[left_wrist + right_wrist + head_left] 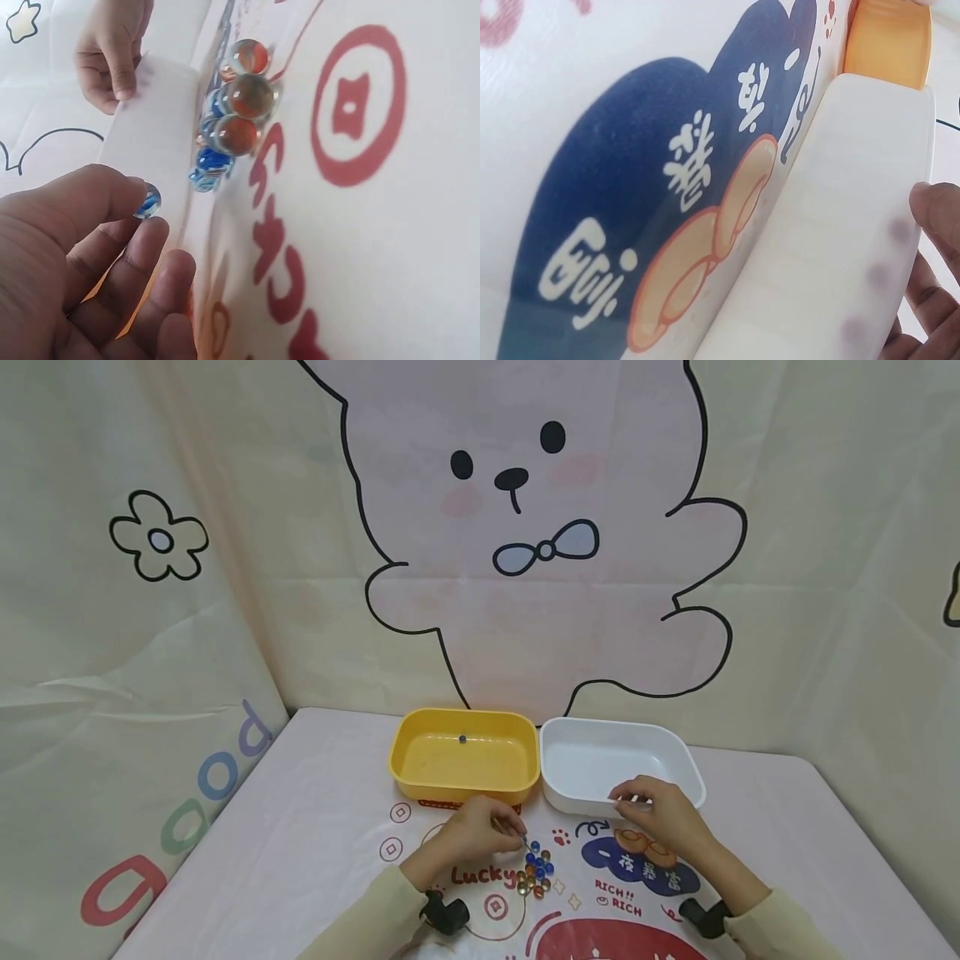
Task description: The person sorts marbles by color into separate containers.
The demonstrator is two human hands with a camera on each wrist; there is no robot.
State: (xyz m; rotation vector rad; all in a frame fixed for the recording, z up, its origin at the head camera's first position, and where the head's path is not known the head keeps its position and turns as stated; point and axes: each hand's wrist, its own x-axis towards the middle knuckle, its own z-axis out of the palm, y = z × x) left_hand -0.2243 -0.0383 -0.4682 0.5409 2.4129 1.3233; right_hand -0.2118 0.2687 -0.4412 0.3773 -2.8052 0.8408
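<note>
My left hand [478, 828] pinches a clear marble with blue swirls [152, 201] between thumb and fingertips, close in front of the yellow tray [465, 789]. Just beside that hand lies a cluster of glass marbles [238, 135], blue and amber-orange, on the printed tablecloth. One dark marble [462, 739] sits inside the yellow tray. At the near rim of the white tray [577, 803], my right hand [663, 814] grips the wall. In the right wrist view, dark fingertip spots show through this wall [817, 225].
Both trays stand side by side at the back of the table, against a curtain with a bear drawing [525, 610]. The white tablecloth [315, 827] carries printed words, a blue cloud shape [637, 867] and a red shape [615, 939] at the front.
</note>
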